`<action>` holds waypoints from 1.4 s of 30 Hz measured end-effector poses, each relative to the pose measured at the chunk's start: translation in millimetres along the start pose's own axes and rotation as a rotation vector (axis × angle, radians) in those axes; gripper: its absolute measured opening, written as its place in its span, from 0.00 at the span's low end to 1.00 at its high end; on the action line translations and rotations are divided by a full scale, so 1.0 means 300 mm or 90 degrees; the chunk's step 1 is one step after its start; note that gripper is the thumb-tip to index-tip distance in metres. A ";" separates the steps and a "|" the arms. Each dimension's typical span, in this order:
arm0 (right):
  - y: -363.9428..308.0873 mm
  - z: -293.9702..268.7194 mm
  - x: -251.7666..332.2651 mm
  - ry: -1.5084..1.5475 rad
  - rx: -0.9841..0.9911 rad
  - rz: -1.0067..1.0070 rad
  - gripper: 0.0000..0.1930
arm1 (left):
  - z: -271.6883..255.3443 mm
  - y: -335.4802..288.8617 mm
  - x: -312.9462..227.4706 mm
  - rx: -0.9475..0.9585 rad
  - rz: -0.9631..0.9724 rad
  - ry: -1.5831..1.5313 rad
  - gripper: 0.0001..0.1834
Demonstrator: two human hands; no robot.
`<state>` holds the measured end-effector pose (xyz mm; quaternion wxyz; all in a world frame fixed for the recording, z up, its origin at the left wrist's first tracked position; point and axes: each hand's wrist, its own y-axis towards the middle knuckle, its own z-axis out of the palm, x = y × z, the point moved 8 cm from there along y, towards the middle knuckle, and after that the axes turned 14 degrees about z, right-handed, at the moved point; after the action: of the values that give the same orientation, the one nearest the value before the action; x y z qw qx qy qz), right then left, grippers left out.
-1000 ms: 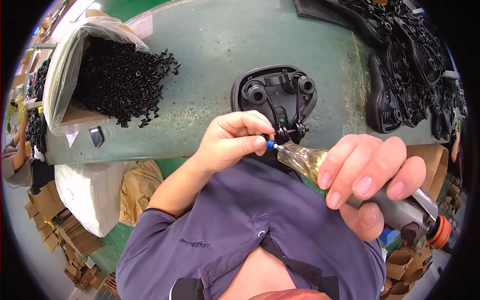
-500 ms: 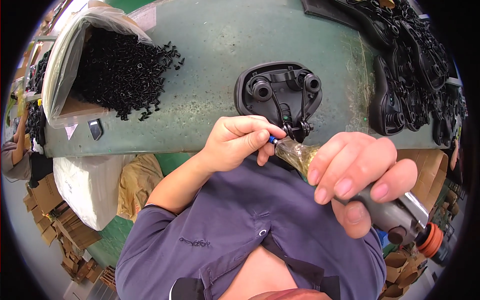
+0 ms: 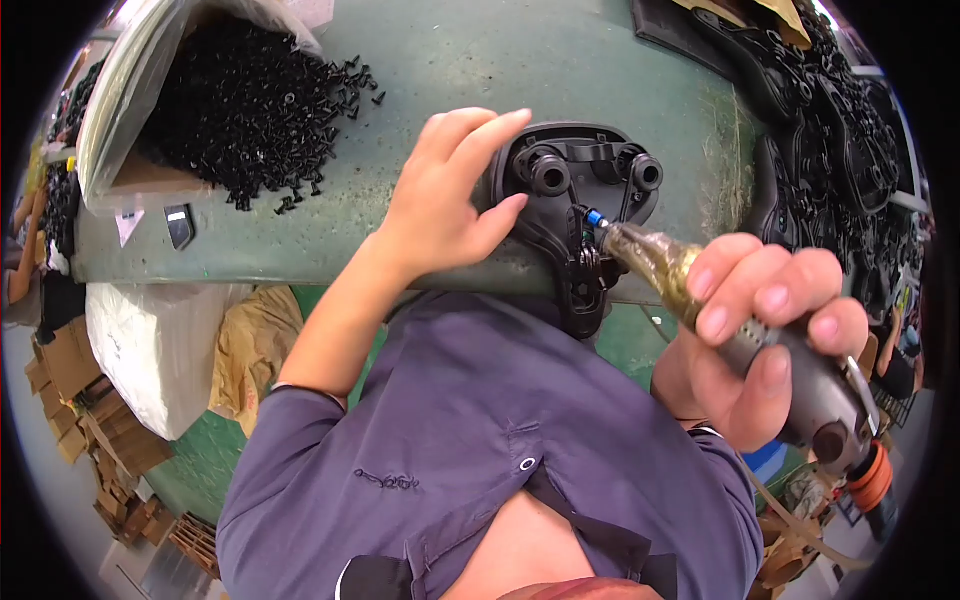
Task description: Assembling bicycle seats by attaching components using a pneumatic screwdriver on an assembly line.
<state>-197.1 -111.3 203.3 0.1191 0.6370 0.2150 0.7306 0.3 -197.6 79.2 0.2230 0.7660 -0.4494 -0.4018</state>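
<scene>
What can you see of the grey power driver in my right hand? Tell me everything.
The grey, metal-looking, cylindrical power driver lies slanted in your right hand, fingers wrapped around its body. Its tapered nose wears crinkled, clear yellowish film and ends in a slim blue-banded tip. Toward the rear are a silvery lever and a ribbed orange collar. The tip points at the black saddle-shaped part; contact is unclear.

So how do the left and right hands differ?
Pose: left hand is open; right hand is curled around the grey power tool.
Place: left hand is at the left edge of the black saddle; right hand is right of that saddle.
Both are bare.
</scene>
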 end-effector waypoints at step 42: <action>0.135 0.139 -0.332 -0.089 0.061 0.078 0.18 | 0.112 -0.173 0.080 -0.205 -0.155 -0.062 0.20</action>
<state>-136.3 -184.7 138.6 0.0586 0.7035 0.2016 0.6789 5.9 -191.9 13.4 0.2700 0.7492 -0.2936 -0.5288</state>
